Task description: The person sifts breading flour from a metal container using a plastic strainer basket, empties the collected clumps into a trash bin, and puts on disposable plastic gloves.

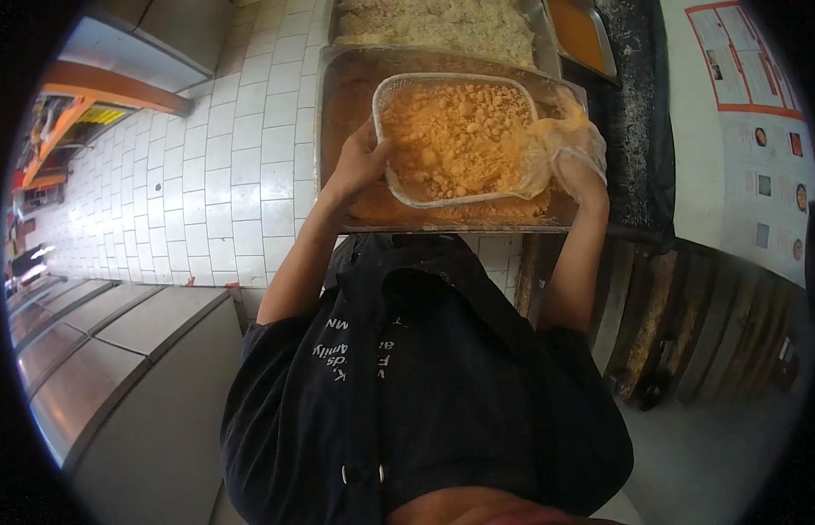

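My left hand point(362, 164) is bare and grips the left rim of a white mesh sieve basket point(456, 80). Lumpy orange breading crumbs point(456, 131) fill the basket. On its opposite side, my right hand point(576, 157), in a clear plastic glove dusted with orange, holds the right rim; some of its fingers are blurred under the plastic. Beneath the basket lies a large metal tray point(342, 66) with fine orange breading powder point(346, 96) along its bottom and sides. The basket hides most of the tray's middle.
Behind the tray is another tray of pale, floury crumbs point(434, 22). An orange-filled pan point(583, 35) sits at the back right, beside a dark flour-dusted surface point(631, 131). Printed sheets point(758, 114) are at the right. Steel cabinets point(119, 332) stand to the left.
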### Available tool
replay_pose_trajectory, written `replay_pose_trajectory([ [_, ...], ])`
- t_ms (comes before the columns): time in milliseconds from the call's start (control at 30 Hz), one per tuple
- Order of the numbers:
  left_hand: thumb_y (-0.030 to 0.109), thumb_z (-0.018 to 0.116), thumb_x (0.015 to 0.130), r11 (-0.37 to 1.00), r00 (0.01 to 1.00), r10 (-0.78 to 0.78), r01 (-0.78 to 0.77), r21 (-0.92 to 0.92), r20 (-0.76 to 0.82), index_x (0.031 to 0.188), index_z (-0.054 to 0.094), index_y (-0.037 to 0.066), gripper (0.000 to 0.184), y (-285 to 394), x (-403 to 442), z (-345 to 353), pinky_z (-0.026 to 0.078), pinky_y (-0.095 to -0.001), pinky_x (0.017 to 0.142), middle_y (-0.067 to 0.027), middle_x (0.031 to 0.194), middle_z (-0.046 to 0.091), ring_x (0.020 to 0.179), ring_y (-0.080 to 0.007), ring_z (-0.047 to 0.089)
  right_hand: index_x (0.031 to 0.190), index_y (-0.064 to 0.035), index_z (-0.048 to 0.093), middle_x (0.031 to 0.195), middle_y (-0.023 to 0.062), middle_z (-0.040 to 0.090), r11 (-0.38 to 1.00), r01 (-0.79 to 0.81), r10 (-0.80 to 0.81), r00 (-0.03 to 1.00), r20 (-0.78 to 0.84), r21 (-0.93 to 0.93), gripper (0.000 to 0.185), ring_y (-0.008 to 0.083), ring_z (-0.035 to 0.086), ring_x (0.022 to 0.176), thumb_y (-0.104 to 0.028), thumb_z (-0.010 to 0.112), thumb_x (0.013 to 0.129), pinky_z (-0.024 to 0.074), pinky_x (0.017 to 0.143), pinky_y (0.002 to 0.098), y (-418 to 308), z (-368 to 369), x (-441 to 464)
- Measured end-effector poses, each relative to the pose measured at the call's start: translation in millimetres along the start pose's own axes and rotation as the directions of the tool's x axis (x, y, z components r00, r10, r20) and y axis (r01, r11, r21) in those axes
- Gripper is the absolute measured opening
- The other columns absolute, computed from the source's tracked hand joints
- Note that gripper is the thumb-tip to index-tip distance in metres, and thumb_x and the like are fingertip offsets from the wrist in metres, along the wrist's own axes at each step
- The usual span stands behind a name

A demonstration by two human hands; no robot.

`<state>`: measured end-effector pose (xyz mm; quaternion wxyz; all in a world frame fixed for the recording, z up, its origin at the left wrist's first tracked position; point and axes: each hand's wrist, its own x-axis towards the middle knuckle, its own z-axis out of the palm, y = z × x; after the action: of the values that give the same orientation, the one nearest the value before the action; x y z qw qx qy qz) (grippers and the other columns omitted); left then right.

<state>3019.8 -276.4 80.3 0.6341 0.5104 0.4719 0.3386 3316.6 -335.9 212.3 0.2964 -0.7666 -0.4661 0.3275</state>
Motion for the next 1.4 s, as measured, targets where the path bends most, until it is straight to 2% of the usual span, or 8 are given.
replay_pose_trajectory([
  [133,0.013,0.054,0.088,0.999,0.999,0.035,-0.036,0.019,0.011,0.128,0.051,-0.001,0.043,-11,0,-15,0.047,-0.0317,0.089,-0.0145,0.114,0.064,0.103,-0.0185,0.060,0.125,-0.0009,0.049,0.107,0.0126,0.061,0.881,-0.418,0.432,0.902,0.013,-0.219,0.034,0.0243,0.060,0.094,-0.012,0.044,0.094,0.0450,0.090,0.0373,130,21,56],
  [200,0.013,0.054,0.088,0.998,0.998,0.066,-0.066,0.007,0.012,0.129,0.051,-0.001,0.043,-11,2,-17,0.047,-0.0316,0.089,-0.0137,0.114,0.064,0.103,-0.0178,0.059,0.127,-0.0001,0.049,0.109,0.0130,0.059,0.806,-0.345,0.411,0.911,-0.034,0.481,0.035,0.0238,0.059,0.092,-0.016,0.035,0.099,0.0451,0.086,0.0365,133,53,48],
  [367,0.019,0.063,0.082,0.859,0.993,0.038,0.026,0.512,-0.113,0.115,0.056,-0.003,0.040,-6,14,-1,0.053,-0.0420,0.079,-0.0242,0.095,0.067,0.089,-0.0339,0.067,0.126,0.0002,0.051,0.113,0.0154,0.057,0.889,-0.415,0.409,0.910,-0.073,-0.192,0.035,0.0243,0.058,0.095,-0.016,0.035,0.099,0.0471,0.083,0.0334,131,38,44],
  [533,0.020,0.061,0.085,0.778,0.996,0.086,-0.088,0.622,0.033,0.113,0.057,-0.004,0.037,-3,20,59,0.053,-0.0443,0.075,-0.0253,0.093,0.067,0.085,-0.0341,0.068,0.118,0.0034,0.055,0.104,0.0142,0.059,0.421,-0.247,0.133,0.969,0.210,0.873,0.032,0.0211,0.058,0.087,-0.018,0.047,0.095,0.0489,0.073,0.0297,114,-10,18],
  [600,0.022,0.057,0.088,0.763,0.991,-0.049,-0.043,0.645,0.123,0.115,0.055,-0.004,0.038,-14,38,12,0.053,-0.0450,0.077,-0.0255,0.097,0.066,0.090,-0.0349,0.067,0.116,0.0051,0.055,0.103,0.0144,0.059,0.558,0.176,-0.251,0.967,-0.038,0.811,0.036,0.0204,0.058,0.089,-0.023,0.052,0.094,0.0492,0.078,0.0340,275,31,77],
  [700,0.029,0.055,0.087,0.838,0.996,0.082,-0.048,0.543,-0.038,0.118,0.055,0.002,0.041,11,28,2,0.052,-0.0460,0.082,-0.0265,0.099,0.065,0.087,-0.0403,0.065,0.121,-0.0010,0.056,0.108,0.0137,0.058,0.809,-0.283,0.405,0.904,-0.139,0.516,0.032,0.0209,0.059,0.096,-0.022,0.047,0.097,0.0470,0.090,0.0405,198,46,45],
  [933,0.031,0.053,0.090,0.755,0.990,-0.019,-0.076,0.651,0.137,0.105,0.059,0.001,0.034,-26,50,3,0.052,-0.0453,0.077,-0.0257,0.092,0.065,0.085,-0.0397,0.066,0.124,-0.0017,0.052,0.105,0.0119,0.061,0.863,-0.502,0.504,0.852,-0.142,0.050,0.033,0.0203,0.061,0.079,-0.018,0.045,0.096,0.0481,0.073,0.0271,110,30,20],
  [1400,0.027,0.063,0.084,0.724,0.997,0.041,0.017,0.690,-0.068,0.110,0.060,-0.001,0.038,13,20,21,0.053,-0.0408,0.070,-0.0209,0.083,0.068,0.083,-0.0335,0.069,0.116,0.0024,0.055,0.096,0.0107,0.059,0.842,-0.238,0.308,0.949,-0.070,0.484,0.032,0.0219,0.056,0.085,-0.023,0.049,0.097,0.0452,0.072,0.0353,236,47,50],
])
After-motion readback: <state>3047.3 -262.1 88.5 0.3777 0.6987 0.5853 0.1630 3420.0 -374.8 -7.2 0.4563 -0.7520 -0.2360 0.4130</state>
